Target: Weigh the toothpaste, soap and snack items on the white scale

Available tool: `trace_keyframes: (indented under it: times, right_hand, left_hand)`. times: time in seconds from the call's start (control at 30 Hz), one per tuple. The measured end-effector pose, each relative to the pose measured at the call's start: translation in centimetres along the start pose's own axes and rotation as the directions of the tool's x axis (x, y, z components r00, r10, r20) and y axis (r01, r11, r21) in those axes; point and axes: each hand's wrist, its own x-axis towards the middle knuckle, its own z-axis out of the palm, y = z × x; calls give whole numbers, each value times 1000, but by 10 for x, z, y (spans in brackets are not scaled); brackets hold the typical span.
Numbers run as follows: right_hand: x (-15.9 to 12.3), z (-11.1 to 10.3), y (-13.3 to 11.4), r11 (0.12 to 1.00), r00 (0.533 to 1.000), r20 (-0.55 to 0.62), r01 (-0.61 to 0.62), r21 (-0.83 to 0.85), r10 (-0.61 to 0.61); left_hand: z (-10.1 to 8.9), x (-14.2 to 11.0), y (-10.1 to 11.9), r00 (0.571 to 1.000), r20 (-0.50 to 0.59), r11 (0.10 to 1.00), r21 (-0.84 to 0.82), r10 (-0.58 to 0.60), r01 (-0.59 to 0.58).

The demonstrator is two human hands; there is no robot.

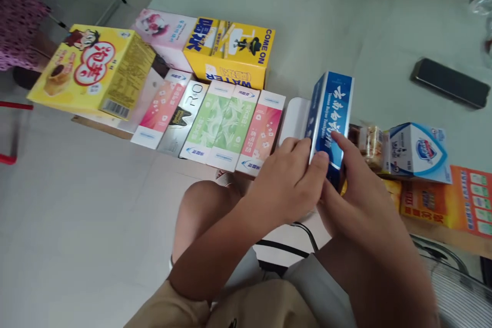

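A blue toothpaste box [334, 107] with white lettering is tilted upright between both hands at the table's near edge. My left hand [290, 177] is closed on its left side, its thumb near the lower front. Around the lower right side wraps my right hand [357, 189], thumb on the front face; its other fingers are partly hidden. Left of the hands stands a row of slim boxes: a pink box [263, 125], two green boxes [207, 125], a silver box [183, 118] and another pink box [163, 107]. A white surface [295, 115] shows just left of the toothpaste box.
A large yellow snack box [92, 72] sits at the left end, near a yellow drink box [234, 46] and a pale pink box [169, 31]. To the right are a blue-and-white box [418, 151], orange packaging [442, 197] and a phone [449, 82] on the green cloth [326, 25].
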Motion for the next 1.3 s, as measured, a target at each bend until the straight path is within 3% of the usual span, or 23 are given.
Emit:
trace_keyframes:
  times: [0.17,0.27,0.37,0.47,0.53,0.6,0.7,0.8,0.87,0.97,1.03,1.17,1.23,1.3]
  right_hand:
    - [5,7,-7,998,997,-40,66,-26,-67]
    - [-3,-3,-12,996,992,-96,79,-32,-81]
    - [-11,-14,-23,995,984,-154,77,-69,-87]
    - [1,-13,-45,957,954,-82,283,-66,-288]
    - [25,-3,-63,877,876,37,481,-17,-480]
    - [56,11,-81,770,757,150,636,54,-636]
    - [101,29,-101,656,630,248,755,26,-736]
    - [127,38,-106,586,582,330,804,-99,-743]
    - [132,42,-102,543,572,339,819,-183,-747]
    - [126,52,-93,518,555,263,832,-201,-789]
    - [120,59,-89,568,592,206,806,-168,-779]
    - [112,69,-90,698,714,162,700,-149,-682]
    - [113,69,-92,713,731,165,683,-160,-663]
    - [116,68,-92,706,727,195,687,-173,-659]
  left_hand:
    - [-8,-12,4,998,55,1000,-25,-17,18]
    - [-19,-27,3,998,24,991,-117,63,-59]
    - [-42,-37,-9,968,-193,913,-342,162,-221]
    - [-71,-37,-36,855,-517,815,-481,35,-324]
    - [-87,-34,-58,762,-635,801,-518,-124,-301]
    - [-100,-31,-78,705,-665,803,-547,-246,-235]
    - [-110,-29,-95,663,-660,803,-578,-353,-148]
    - [-114,-30,-100,664,-646,805,-583,-376,-111]
    - [-113,-29,-102,676,-634,815,-573,-375,-86]
    - [-112,-25,-106,709,-617,846,-530,-342,-53]
    - [-112,-23,-109,741,-607,884,-466,-288,-37]
    - [-114,-23,-113,800,-581,961,-276,-154,-15]
    - [-113,-23,-115,801,-592,985,-173,-92,-15]
    - [-110,-22,-116,774,-631,997,-74,-48,1]
